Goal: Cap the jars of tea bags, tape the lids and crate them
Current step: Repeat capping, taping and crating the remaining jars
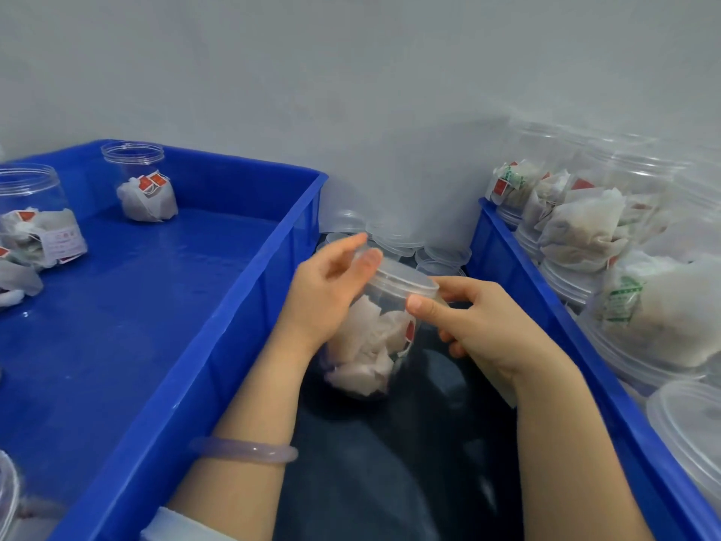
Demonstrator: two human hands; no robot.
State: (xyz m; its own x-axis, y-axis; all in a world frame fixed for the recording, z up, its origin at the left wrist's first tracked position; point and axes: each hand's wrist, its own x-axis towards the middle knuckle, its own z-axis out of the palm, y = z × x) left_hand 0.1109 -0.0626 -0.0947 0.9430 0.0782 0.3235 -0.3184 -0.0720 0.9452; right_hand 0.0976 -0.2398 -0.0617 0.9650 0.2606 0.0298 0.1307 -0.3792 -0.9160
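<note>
Centre of frame: clear jar (386, 310) of tea bags (366, 345), tilted, held over a dark lap between two blue crates.
Left hand (324, 294): palm on jar wall, fingers curved round the lid (405, 281).
Right hand (480, 326): thumb and curled fingers pinch the lid rim.
Left crate (218, 322), upper left: open jars (144, 181).
Right crate (546, 306): capped jars (585, 228) lying stacked.

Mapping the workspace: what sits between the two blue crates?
Head view: the left hand and right hand hold a capped jar over dark cloth; loose clear lids lie behind.
</note>
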